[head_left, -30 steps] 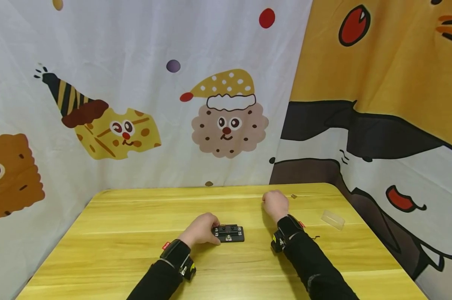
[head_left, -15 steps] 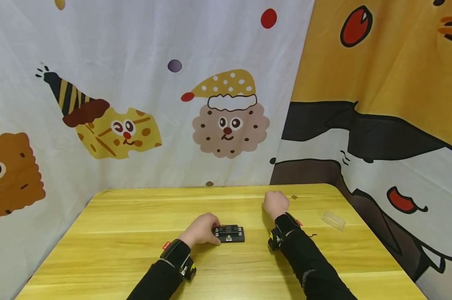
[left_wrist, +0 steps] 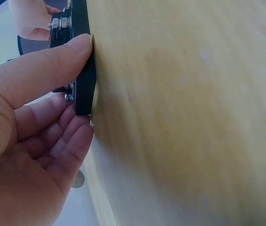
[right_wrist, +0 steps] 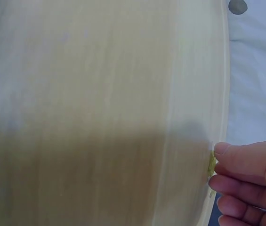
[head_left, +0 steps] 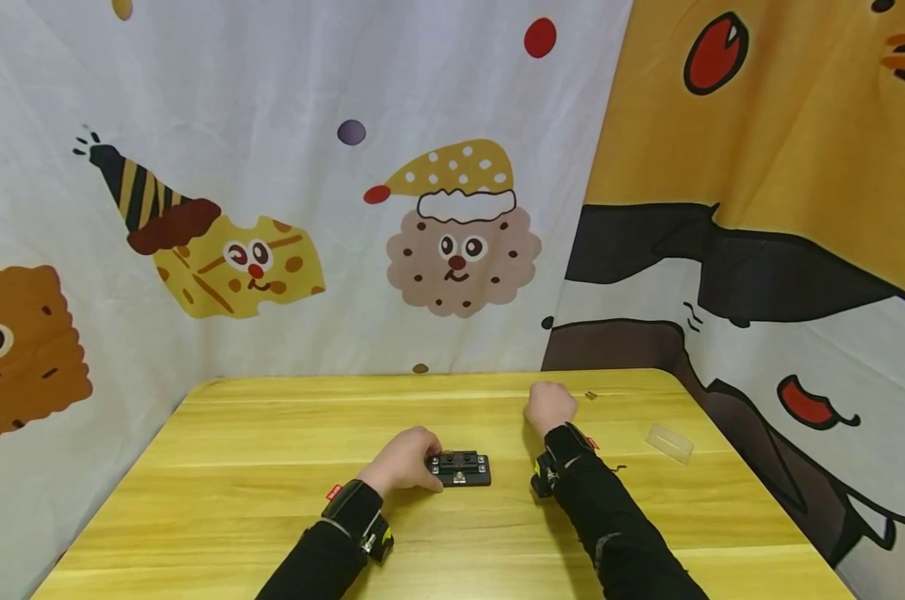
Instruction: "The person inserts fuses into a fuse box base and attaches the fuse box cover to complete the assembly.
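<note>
A black terminal block point(head_left: 460, 469) with metal nuts lies on the wooden table, in front of me. My left hand point(head_left: 403, 458) grips its left end, thumb on the near side and fingers behind. In the left wrist view the thumb presses on the side of the black base point(left_wrist: 86, 75), and the curled fingers lie under its end. Farther back, near the table's far edge, is my right hand point(head_left: 551, 406). The right wrist view shows its thumb and forefinger pinching a small yellow see-through piece point(right_wrist: 212, 164), mostly hidden by the fingertips.
A flat clear plastic cover point(head_left: 670, 443) lies on the right of the table point(head_left: 272, 467). A small brown piece point(head_left: 591, 395) lies just right of my right hand. Printed curtains point(head_left: 272, 167) hang behind the table and along its sides.
My right wrist and forearm have swung slightly left, while the right hand stays near the same spot. The left hand and the terminal block have not visibly moved.
</note>
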A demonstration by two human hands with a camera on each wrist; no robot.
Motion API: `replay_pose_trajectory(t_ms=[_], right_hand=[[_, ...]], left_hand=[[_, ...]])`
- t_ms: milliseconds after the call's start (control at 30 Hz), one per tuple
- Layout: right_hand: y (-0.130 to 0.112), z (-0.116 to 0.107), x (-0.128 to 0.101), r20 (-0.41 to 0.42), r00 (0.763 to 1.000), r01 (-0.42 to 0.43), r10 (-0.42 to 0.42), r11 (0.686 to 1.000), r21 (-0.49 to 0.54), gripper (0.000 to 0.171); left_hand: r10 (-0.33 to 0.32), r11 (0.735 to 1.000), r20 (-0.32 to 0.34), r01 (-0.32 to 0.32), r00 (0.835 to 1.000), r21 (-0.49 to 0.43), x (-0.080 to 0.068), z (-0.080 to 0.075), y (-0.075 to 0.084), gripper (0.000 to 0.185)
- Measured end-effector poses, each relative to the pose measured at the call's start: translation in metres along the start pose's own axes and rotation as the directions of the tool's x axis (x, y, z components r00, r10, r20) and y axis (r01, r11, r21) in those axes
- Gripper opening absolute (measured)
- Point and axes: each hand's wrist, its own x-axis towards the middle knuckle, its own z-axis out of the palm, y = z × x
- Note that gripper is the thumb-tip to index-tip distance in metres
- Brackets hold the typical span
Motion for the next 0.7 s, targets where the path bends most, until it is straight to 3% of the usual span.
replay_pose_trajectory(t_ms=[467,700], right_hand=[[-0.0012,0.0024,-0.001,-0.06,0.997,0.037,-0.039,0.999,-0.034,0.019],[-0.002,0.0022,-0.0011,-0.031,0.996,0.082,-0.085,0.994,-0.078,0.019]], left_hand=[[0.006,1.0,-0.002,-0.006,1.0,0.012,-0.0004,-0.0012,0.0017,0.043],[-0.002,1.0,0.003,0.002,1.0,0.006,-0.0014,-0.0009,0.0013,0.045]])
